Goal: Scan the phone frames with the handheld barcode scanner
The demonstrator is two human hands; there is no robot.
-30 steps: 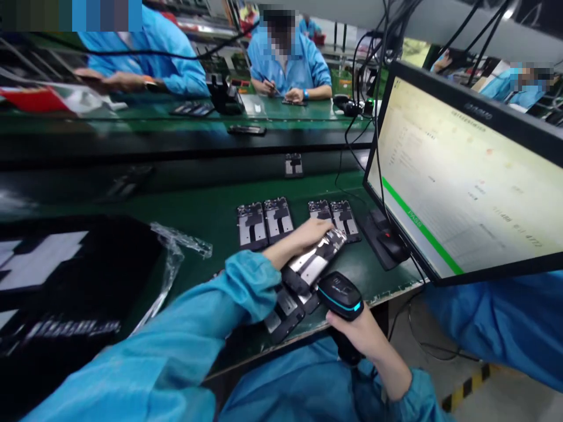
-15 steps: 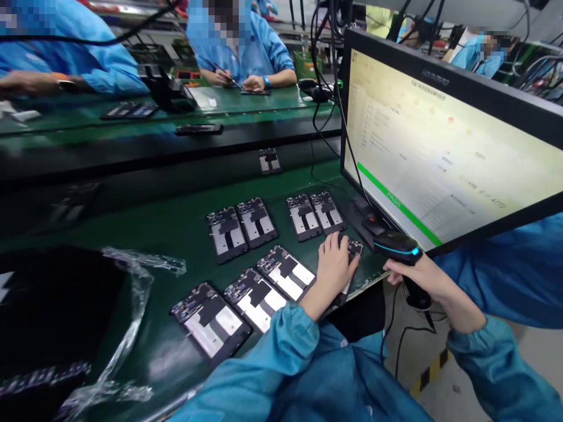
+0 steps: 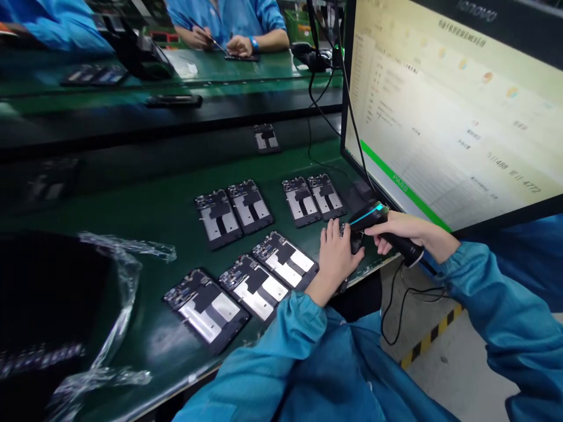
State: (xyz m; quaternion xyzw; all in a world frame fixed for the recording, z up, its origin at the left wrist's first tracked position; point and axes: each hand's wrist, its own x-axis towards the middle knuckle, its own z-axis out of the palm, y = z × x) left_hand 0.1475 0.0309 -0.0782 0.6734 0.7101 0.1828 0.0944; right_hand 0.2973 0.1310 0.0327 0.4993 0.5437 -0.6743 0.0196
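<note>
My left hand (image 3: pixel 336 253) grips an opened phone (image 3: pixel 357 241) from above at the bench's near edge, fingers over one side and thumb on the other, covering most of it. In my right hand (image 3: pixel 407 228) is a black barcode scanner (image 3: pixel 370 218) with a lit blue strip, its head just above the phone's top end. Several more opened phones lie to the left with circuit boards and silvery batteries showing. Three are in a near row, including a phone (image 3: pixel 285 258) beside my left forearm. Behind them are two pairs, one with a phone (image 3: pixel 301 202) near the monitor.
A large monitor (image 3: pixel 440 123) showing a green PASS bar stands at the right. Another opened phone (image 3: pixel 266 139) lies farther back. Clear plastic wrap (image 3: pixel 127 299) and a black sheet (image 3: pixel 44 281) lie at left. Cables hang beside the monitor. Co-workers in blue sit across the bench.
My right hand has brought the scanner left and down, with its head now over the phone. My left hand stays on that phone. The view has shifted slightly.
</note>
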